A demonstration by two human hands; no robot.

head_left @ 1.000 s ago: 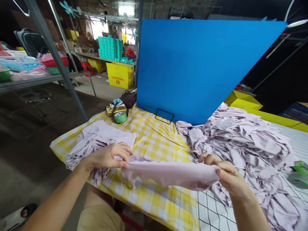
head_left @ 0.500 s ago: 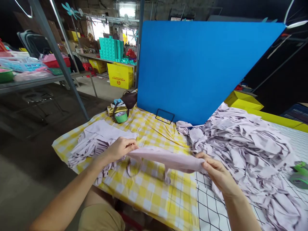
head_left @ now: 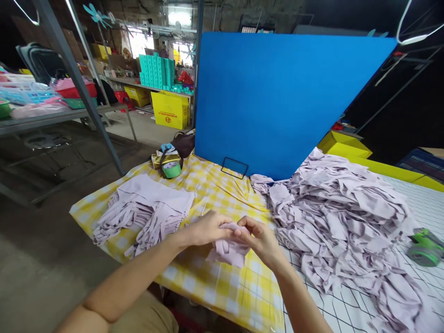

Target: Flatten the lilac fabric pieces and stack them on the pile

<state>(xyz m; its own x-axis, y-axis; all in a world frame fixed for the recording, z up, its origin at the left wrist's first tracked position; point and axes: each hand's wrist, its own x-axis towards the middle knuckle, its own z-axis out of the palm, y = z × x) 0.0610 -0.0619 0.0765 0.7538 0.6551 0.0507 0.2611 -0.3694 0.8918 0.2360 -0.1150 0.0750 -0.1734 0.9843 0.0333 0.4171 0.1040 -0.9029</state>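
A pale lilac cloth piece (head_left: 227, 249) hangs doubled over between my two hands above the yellow checked tablecloth (head_left: 222, 194). My left hand (head_left: 206, 229) pinches its top edge from the left. My right hand (head_left: 258, 236) pinches the same edge from the right, and the fingertips of both hands meet. To the left lies a tidy stack of the same lilac pieces (head_left: 145, 208) with strips hanging off it. A big loose heap of lilac pieces (head_left: 343, 212) covers the table on the right.
A blue board (head_left: 277, 97) stands upright behind the table on a wire stand (head_left: 236, 167). A green tape roll (head_left: 171, 169) and a dark pouch (head_left: 183, 143) sit at the far left corner. A green tool (head_left: 425, 247) lies at the right. Shelves with boxes stand behind.
My hands have come together from wide apart, so the stretched cloth piece is now folded in half and hanging between them.
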